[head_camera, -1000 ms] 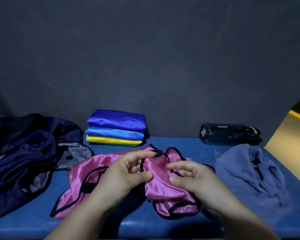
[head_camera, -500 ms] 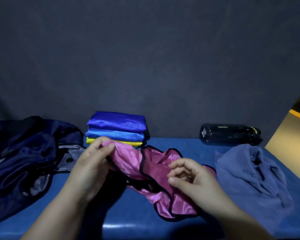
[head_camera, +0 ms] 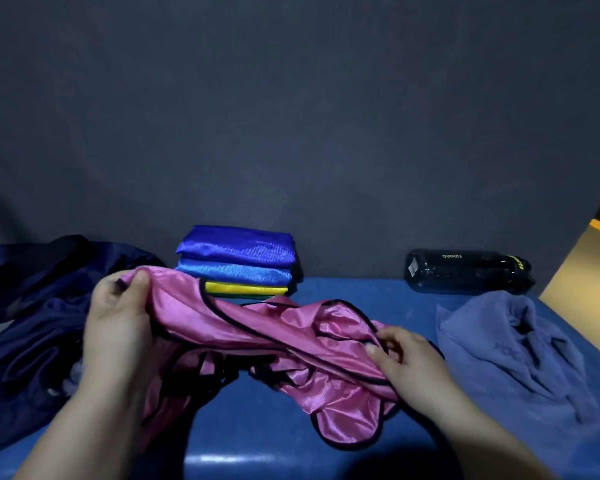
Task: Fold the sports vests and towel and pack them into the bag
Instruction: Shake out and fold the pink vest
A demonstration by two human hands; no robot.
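A pink sports vest (head_camera: pixel 257 337) with black trim hangs stretched between my two hands above the blue table. My left hand (head_camera: pixel 116 327) grips its raised left end, thumb on top. My right hand (head_camera: pixel 407 363) pinches the black-trimmed edge at its lower right. Behind the vest sits a stack of folded vests (head_camera: pixel 238 261), two blue over a yellow one. A crumpled purple-grey towel (head_camera: pixel 513 351) lies to the right. The dark navy bag (head_camera: pixel 28 327) slumps at the left, partly behind my left hand.
A dark water bottle (head_camera: pixel 465 271) lies on its side at the back right. The blue table (head_camera: pixel 343 296) ends at a front edge near my arms. A dark grey backdrop rises behind, and a tan floor shows at far right.
My left hand has pulled its end of the pink vest up and to the left. My right hand has shifted right along the trim, so the vest is now stretched out.
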